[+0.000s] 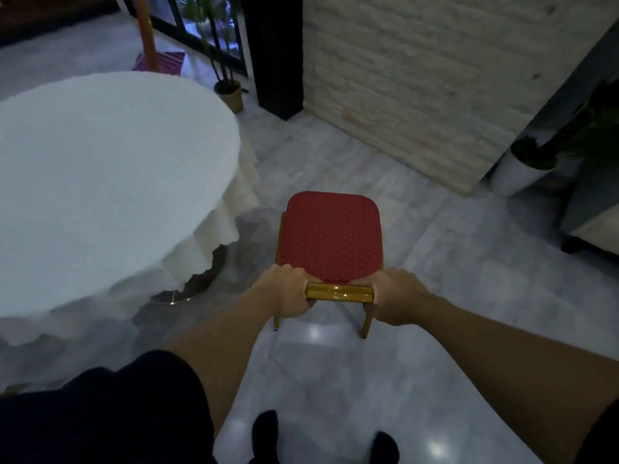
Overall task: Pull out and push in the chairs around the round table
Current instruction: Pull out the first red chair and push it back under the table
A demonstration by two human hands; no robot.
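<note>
A chair [330,234] with a red dotted seat and a gold metal frame stands on the floor right of the round table [100,182], clear of the table's edge. The table wears a white cloth that hangs to a scalloped hem; its metal foot shows beneath. My left hand [284,289] grips the left end of the chair's gold top rail. Around the right end of the same rail my right hand [397,294] is closed. The chair's back faces me and its seat points away toward the wall.
A pale brick wall [418,78] rises beyond the chair, with a black pillar [274,51] to its left. Potted plants stand at the back [231,92] and at the right [522,165]. Grey glossy tiles cover the floor [469,279]. My feet show at the bottom.
</note>
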